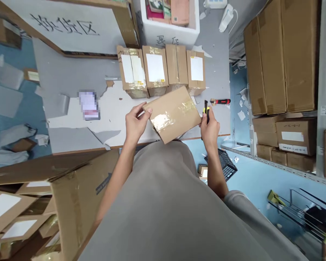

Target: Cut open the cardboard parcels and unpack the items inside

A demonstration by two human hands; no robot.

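A flat brown cardboard box (174, 114) with clear tape across its face is tilted above the near edge of the table. My left hand (137, 121) pinches its left corner between thumb and fingers. In my right hand (210, 127) is a yellow and black utility knife (206, 110), its front end pointing away from me. That hand is close by the box's right corner; whether it touches the box I cannot tell. Just behind stand several taped cartons (155, 69) in a row, most bearing white labels. A red and black handled tool (221, 102) lies to the right.
A white foam bin (170, 34) with packages stands at the back, beside a big box with a handwritten sign (70, 25). A blurred phone-like object (89, 105) lies left. An open carton (84, 192) full of boxes is at lower left; shelves with cartons (299, 54) line the right.
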